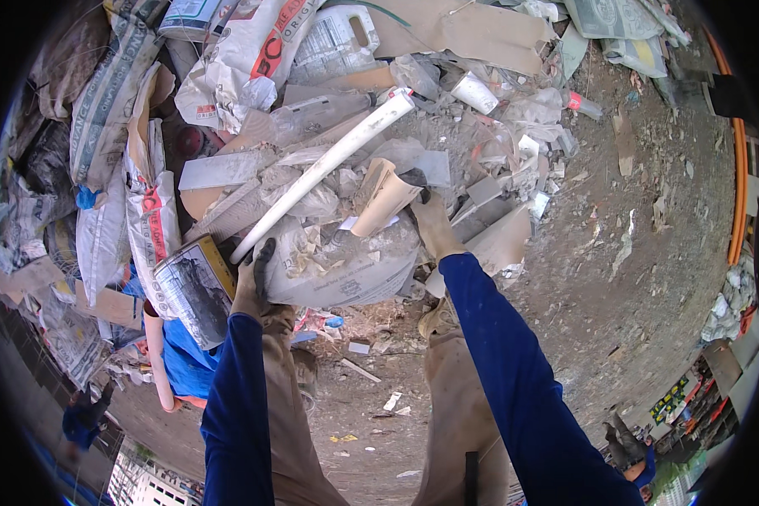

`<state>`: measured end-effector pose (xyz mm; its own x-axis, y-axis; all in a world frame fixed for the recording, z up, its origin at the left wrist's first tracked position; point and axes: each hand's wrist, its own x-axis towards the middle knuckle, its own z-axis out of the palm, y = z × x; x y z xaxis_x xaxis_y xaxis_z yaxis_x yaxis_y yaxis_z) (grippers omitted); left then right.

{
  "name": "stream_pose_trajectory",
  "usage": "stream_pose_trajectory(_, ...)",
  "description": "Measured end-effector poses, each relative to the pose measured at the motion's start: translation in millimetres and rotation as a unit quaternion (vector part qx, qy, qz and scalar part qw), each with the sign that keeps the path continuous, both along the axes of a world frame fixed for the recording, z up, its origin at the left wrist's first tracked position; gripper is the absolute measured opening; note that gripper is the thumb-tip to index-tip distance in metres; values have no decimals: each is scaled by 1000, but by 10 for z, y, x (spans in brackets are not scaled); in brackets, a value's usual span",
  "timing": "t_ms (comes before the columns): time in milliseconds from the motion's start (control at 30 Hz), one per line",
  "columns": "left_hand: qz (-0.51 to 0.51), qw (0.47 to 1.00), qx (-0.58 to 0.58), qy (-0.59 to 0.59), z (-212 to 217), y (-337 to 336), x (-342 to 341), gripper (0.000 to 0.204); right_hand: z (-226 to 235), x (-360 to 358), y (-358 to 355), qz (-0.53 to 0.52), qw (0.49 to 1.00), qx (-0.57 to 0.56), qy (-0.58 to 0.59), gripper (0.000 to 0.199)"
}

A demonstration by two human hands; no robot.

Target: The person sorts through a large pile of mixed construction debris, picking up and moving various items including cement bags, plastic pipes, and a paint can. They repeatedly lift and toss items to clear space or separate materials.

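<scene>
My left hand [251, 277], in a dark-fingered glove, is closed at the left edge of a pale printed sack [346, 282] bearing scraps and dust. Just beside it is the lower end of a long white plastic pipe [320, 177], which slants up to the right across the heap. My right hand [433, 221] reaches further in, its dark fingertips bent over the edge of a curled piece of brown cardboard [379, 200]. What lies under those fingers is partly hidden. A yellow-edged metal can [198, 291] rests left of my left hand.
Mixed rubbish surrounds this spot: a white jug [336, 42], a paper cup [475, 93], a clear plastic bottle [320, 114] and upright printed sacks [150, 202]. Dirt ground [624, 261] strewn with scraps lies to the right. Orange pipes [738, 185] run along the right rim. People appear at both lower corners.
</scene>
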<state>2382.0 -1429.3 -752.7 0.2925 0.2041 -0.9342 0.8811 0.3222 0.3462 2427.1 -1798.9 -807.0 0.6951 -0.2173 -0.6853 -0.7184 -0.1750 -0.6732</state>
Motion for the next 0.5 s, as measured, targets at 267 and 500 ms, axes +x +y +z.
stream_pose_trajectory(267,58,986,83,-136,138,-478,-1294,49,231,-1129,-437,-107,988,27,107,37)
stream_pose_trajectory(500,179,970,-149,-67,74,-455,-1883,62,617,-1678,-496,-142,970,140,136,46)
